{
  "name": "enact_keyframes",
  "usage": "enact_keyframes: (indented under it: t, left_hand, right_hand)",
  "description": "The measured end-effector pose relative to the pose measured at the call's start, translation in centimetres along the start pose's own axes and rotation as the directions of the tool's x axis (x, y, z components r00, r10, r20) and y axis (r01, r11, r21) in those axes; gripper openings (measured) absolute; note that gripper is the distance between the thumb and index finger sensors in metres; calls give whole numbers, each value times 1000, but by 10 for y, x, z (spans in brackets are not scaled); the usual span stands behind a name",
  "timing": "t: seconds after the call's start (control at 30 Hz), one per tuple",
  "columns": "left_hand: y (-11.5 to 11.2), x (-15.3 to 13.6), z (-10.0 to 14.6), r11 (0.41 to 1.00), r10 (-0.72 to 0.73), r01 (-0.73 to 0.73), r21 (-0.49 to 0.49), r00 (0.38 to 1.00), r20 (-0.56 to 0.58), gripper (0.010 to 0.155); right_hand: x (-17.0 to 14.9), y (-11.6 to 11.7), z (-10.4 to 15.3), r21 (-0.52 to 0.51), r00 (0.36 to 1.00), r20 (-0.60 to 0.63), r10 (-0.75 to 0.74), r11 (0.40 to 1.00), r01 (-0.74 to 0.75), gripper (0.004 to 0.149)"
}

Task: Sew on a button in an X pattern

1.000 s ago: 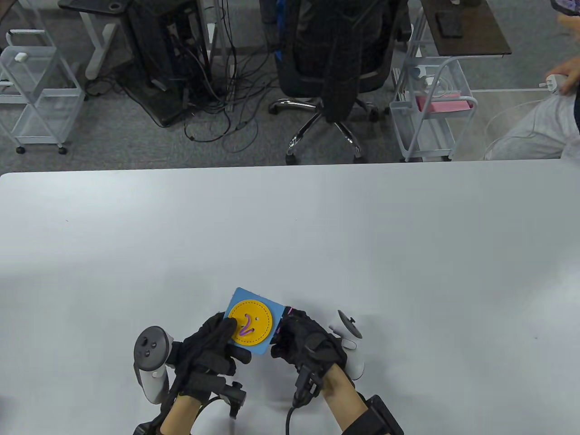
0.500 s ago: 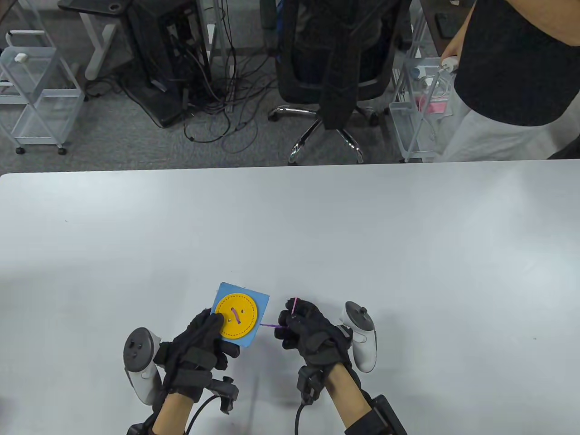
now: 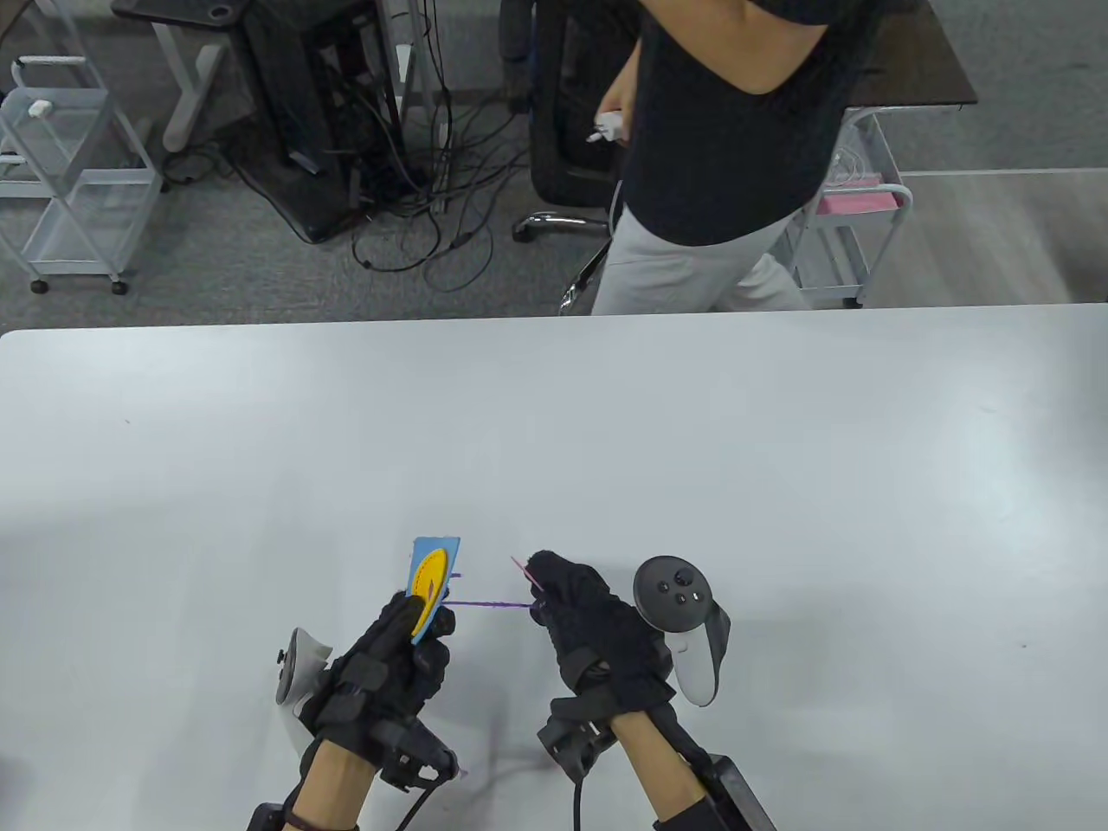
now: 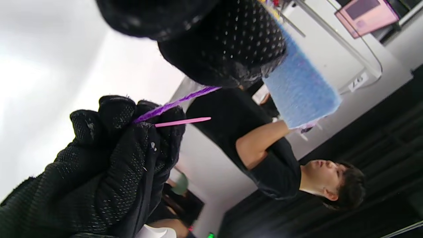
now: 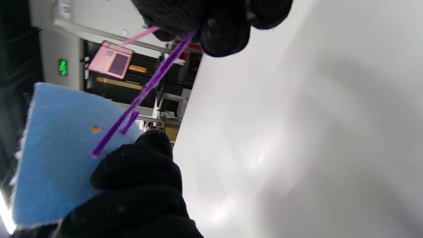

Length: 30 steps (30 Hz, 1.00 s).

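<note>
A blue felt square (image 3: 424,554) carrying a yellow button (image 3: 430,582) stands on edge above the table, gripped at its lower end by my left hand (image 3: 414,625). A taut purple thread (image 3: 489,603) runs from the felt's back to my right hand (image 3: 550,597), which pinches the thread and a pink needle (image 3: 523,567). In the right wrist view the thread (image 5: 145,87) leaves a hole in the blue back (image 5: 56,158), where my left fingers (image 5: 138,178) hold the felt. The left wrist view shows the needle (image 4: 183,122) poking out of my right hand's (image 4: 132,125) fingers.
A person in a dark top (image 3: 727,147) walks just beyond the table's far edge, beside a black office chair (image 3: 563,130). White wire carts (image 3: 78,190) and loose cables (image 3: 415,216) stand on the floor behind. The grey table (image 3: 779,485) stretches wide around my hands.
My left hand has tipped the felt from flat up onto its edge. My right hand has drawn the thread taut out of the back. The person has walked left behind the table.
</note>
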<state>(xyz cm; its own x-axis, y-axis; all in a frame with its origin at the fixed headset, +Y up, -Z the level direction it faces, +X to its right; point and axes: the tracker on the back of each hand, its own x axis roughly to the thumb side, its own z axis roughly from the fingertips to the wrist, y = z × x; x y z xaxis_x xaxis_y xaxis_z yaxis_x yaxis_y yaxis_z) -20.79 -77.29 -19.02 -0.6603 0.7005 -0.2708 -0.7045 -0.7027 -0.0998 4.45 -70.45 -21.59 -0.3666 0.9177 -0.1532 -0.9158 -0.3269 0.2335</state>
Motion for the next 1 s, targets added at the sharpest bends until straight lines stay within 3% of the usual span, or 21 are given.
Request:
enact_keyframes:
  t: [0.17, 0.37, 1.0]
  left_hand:
    - [1, -11, 0, 986, 167, -167, 7, 986, -7, 43]
    - [2, -16, -1, 979, 203, -203, 17, 979, -21, 43]
    - [1, -21, 0, 982, 188, -189, 2, 981, -47, 43]
  right_hand:
    - [41, 13, 5, -70, 961, 86, 263, 964, -258, 43]
    - [65, 34, 4, -124, 887, 93, 452, 889, -441, 43]
    - [65, 41, 0, -108, 883, 89, 460, 886, -451, 42]
